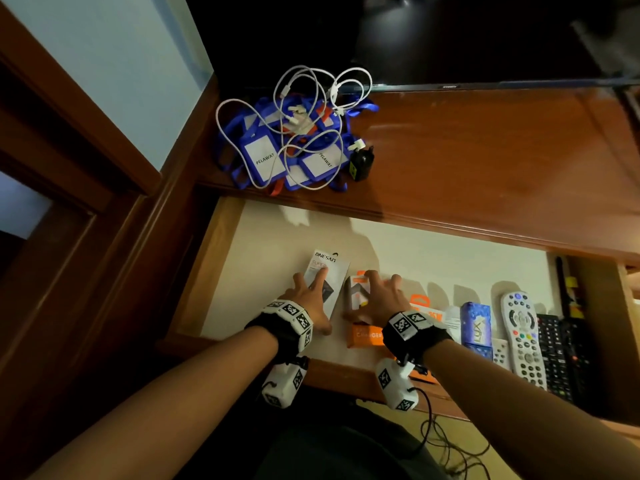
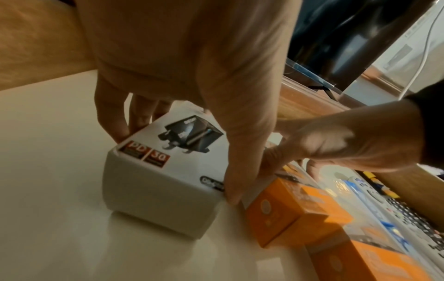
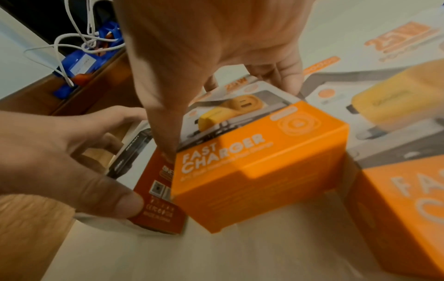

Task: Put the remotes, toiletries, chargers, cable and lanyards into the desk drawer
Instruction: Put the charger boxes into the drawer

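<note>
In the open desk drawer (image 1: pixel 273 237), my left hand (image 1: pixel 313 301) grips a white charger box (image 1: pixel 329 268), fingers on its far-left side and thumb at its near right corner (image 2: pixel 231 195). Right beside it, my right hand (image 1: pixel 370 299) grips an orange "Fast Charger" box (image 3: pixel 259 171), thumb on its left edge and fingers over the far end. Both boxes rest on the drawer bottom, almost touching. On the desk top lie blue lanyards (image 1: pixel 263 157), a white cable (image 1: pixel 311 98) tangled over them, and a black charger plug (image 1: pixel 362 162).
Further right in the drawer lie a second orange charger box (image 3: pixel 396 209), a blue Lux soap box (image 1: pixel 476 327), a white remote (image 1: pixel 523 337) and a black remote (image 1: pixel 554 358). A TV (image 1: pixel 415 39) stands at the back of the desk (image 1: pixel 485 150). The drawer's left part shows bare cream bottom.
</note>
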{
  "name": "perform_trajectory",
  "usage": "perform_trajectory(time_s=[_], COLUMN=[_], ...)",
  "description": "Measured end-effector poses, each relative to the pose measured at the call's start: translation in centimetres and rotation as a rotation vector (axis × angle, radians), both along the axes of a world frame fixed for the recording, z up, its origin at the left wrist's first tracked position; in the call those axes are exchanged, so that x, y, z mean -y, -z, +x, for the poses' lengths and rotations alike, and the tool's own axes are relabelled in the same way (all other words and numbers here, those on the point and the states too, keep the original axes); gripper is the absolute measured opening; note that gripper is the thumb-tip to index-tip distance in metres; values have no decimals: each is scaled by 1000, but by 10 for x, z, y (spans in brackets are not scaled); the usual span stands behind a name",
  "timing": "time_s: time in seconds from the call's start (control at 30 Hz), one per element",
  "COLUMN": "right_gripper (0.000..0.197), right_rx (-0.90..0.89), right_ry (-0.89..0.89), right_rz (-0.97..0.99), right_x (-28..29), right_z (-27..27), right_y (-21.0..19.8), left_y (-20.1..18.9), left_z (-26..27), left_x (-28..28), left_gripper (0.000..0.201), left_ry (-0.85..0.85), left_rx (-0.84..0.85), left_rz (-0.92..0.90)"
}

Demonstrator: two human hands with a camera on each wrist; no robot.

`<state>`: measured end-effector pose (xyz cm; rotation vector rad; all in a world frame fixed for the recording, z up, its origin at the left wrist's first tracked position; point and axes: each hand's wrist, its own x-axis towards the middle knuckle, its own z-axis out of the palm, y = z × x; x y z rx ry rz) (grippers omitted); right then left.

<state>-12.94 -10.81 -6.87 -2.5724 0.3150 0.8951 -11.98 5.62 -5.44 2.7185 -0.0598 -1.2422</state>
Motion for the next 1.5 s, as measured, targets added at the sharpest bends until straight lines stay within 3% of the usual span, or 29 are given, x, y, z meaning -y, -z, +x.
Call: perform_trajectory(time_s=[0.2,0.4,0.57,0.8,1.0,1.1,1.23,1.5], right_gripper=[92,92,77,62,50,53,51,51], right_rx=[34,46,101,73,144,65,4,-41], right_ry=[-41,-147,-359,-416,-226,-112,-201,-269], right_rz=[17,-19,-167,-118,-32,-68,-61,-54], right_x=[0,7,24,46,59,66,63,67], right_z=[-3,-3,-1,-10,-9,-15,-19,-16], right_y=[4,5,0,-3,-6,-3,-1,-4], left_y=[-1,-2,-2,2,6,8,8,7], left_z=[4,17,10,-8,-7,-8,-9,-16], left_x=[5,0,1,11,11,9,7,9], left_gripper=[138,132,136,142,143,135,129,134], left_ry=[27,17,-15,-2,-47,-120,-203,-165], left_rx=[-22,31,3,-20,-37,-17,16,13], left_rz=[33,-4,-18,-23,-53,-99,-147,-77])
